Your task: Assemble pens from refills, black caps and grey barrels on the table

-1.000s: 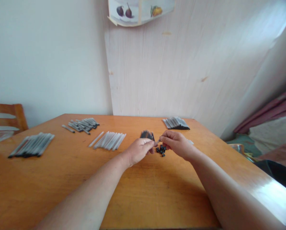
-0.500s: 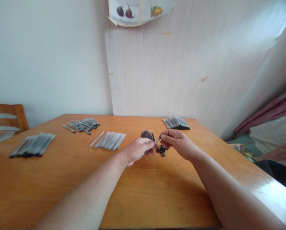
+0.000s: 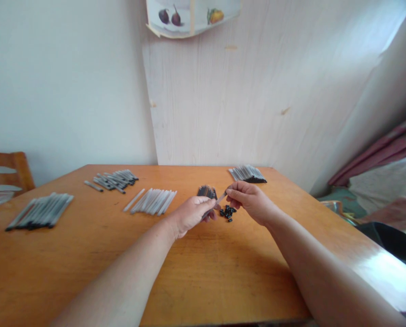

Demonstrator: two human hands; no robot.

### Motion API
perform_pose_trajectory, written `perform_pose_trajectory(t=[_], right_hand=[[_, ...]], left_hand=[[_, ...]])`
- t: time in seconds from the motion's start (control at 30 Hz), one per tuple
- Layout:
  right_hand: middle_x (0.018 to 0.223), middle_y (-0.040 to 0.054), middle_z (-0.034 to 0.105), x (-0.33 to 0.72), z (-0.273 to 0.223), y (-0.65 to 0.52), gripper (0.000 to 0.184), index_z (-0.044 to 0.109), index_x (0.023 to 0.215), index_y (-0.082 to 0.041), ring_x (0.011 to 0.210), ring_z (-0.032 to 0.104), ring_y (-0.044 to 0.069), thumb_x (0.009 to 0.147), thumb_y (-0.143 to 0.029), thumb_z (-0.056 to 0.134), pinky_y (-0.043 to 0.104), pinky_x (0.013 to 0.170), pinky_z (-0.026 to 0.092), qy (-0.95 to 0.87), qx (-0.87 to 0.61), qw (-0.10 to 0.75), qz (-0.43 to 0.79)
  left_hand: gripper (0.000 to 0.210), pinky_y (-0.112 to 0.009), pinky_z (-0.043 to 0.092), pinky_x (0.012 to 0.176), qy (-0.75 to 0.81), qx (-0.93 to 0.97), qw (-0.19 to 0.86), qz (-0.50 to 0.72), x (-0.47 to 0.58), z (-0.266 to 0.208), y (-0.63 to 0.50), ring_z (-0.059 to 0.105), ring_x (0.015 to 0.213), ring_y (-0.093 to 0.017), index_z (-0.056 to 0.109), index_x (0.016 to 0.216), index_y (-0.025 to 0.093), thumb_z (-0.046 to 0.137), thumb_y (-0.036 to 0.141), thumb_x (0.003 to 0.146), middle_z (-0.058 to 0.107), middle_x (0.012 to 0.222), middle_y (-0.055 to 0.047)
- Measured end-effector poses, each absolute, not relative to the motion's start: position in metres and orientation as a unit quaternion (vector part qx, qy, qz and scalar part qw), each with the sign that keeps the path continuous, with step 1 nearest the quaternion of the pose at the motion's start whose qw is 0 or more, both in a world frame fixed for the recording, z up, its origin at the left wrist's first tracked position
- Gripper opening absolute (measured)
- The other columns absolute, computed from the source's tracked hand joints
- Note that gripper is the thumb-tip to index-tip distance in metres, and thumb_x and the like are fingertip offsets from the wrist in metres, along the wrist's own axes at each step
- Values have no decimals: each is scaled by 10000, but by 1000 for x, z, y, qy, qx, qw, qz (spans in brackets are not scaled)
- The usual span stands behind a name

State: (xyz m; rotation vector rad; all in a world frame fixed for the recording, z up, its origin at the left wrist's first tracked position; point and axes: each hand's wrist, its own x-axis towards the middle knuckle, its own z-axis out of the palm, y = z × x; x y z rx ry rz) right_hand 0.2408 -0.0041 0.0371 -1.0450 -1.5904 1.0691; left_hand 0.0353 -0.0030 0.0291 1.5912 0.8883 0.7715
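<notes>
My left hand (image 3: 193, 214) is closed around a translucent pen barrel (image 3: 222, 197) that points up to the right; the fingers hide its lower part. At the barrel's upper end my right hand (image 3: 252, 199) is closed in a pinch on a small dark end piece, mostly covered by the fingertips. Just below the right fingers lies a small heap of black pen plugs (image 3: 227, 212). Behind the left hand rests a bundle of thin dark sticks (image 3: 205, 190), perhaps refills, in what looks like clear wrapping.
On the wooden table (image 3: 189, 277) lie white barrels (image 3: 153, 201) left of my hands. Black-ended pens form a row (image 3: 41, 211) at far left, a loose pile (image 3: 114, 179) behind it and a stack (image 3: 247, 173) at back right. A chair (image 3: 8, 168) stands left.
The whole view has shifted slightly to the right. Both hands keep their hold on the barrel and its end, with only a slight change of position.
</notes>
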Motion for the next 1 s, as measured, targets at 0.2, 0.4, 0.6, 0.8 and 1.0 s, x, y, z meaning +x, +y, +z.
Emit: perform_pose_trajectory(t=[0.2,0.4,0.6,0.8,1.0], right_hand=[[715,25,614,244,36,-1,305,570,801,-166,569,493,96,773,-457,658,253,545,381,-621,-412,492,450],[693,16,602,242,38,-2,338,549,777,-175,557,469,92,727,-475,698,253,539,374,-603,-413,491,475],[672,3,587,241,38,-2,328,532,749,-175,538,453,84,726,-453,705,251,527,350,-590,-406,496,491],[654,-3,579,240,36,-1,326,540,750,-175,527,444,82,717,-449,714,249,512,336,-585,-404,498,496],[717,31,626,247,37,3,333,592,808,-163,545,494,91,736,-476,681,250,520,368,-594,-415,492,482]], left_hand=[[358,-257,375,633,372,656,582,305,33,32,-4,530,625,-114,665,874,119,554,457,834,650,715,-51],[283,-277,402,701,379,681,528,337,34,32,-5,552,696,-133,644,794,134,611,415,792,646,724,-41],[254,-259,380,650,404,708,456,358,37,36,-9,486,625,-112,618,718,140,632,391,760,591,650,-2],[272,-238,324,565,425,731,400,354,38,36,-8,437,579,-99,621,699,147,660,415,726,555,605,19],[315,-232,311,535,422,712,435,355,38,31,-5,404,534,-87,632,718,148,655,462,738,521,568,30]])
